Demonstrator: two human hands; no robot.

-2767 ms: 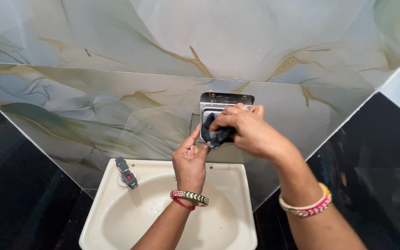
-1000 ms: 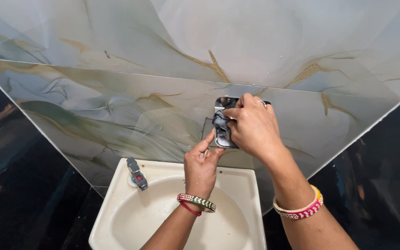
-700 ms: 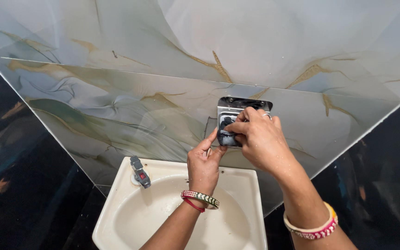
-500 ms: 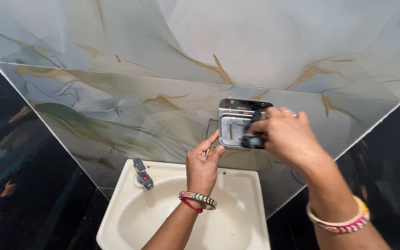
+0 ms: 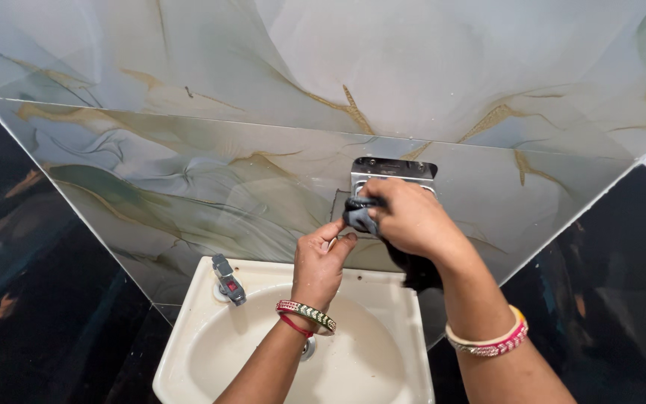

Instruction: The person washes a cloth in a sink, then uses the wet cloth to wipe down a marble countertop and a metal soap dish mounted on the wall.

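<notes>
Wiping step: right hand (image 5: 413, 221) grips cloth (image 5: 358, 215) against dish (image 5: 392, 169); left hand (image 5: 319, 262), fingers loosely open, underneath; next, firm rubbing.

Bathroom: washbasin (image 5: 188, 352), marbled wall tiles (image 5: 188, 164)

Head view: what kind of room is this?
Most likely a bathroom or washroom: a cream wash basin with a small grey tap, marbled wall tiles, and a shiny metal soap dish fixed to the wall.
</notes>
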